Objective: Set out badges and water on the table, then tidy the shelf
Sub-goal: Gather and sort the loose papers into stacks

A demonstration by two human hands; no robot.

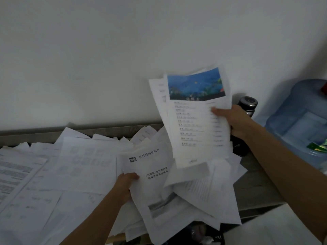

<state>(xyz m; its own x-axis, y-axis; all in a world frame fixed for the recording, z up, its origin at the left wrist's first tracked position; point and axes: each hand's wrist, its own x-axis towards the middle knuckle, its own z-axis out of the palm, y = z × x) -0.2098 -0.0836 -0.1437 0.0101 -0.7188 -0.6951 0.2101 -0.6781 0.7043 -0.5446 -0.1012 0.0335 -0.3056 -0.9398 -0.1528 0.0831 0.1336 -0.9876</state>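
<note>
Head view: gripping picture-topped sheaf (196, 121) in right hand (235, 122), raised over shelf (254, 188); pinching manual (152, 170) in left hand (126, 184), atop paper pile (79, 165). Best to stack manual onto sheaf, square edges.

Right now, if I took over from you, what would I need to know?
Left hand pinches a booklet by its edge, low over the pile.
Right hand holds a sheaf, picture page in front, raised near the wall.
Loose papers lie strewn over the shelf. A blue jug sits at the right, and a dark bottle stands behind the right hand.
Done: sorting is under way. The table and badges are out of view, so I cannot tell.
Left: gather the papers into one neat stack.
</note>
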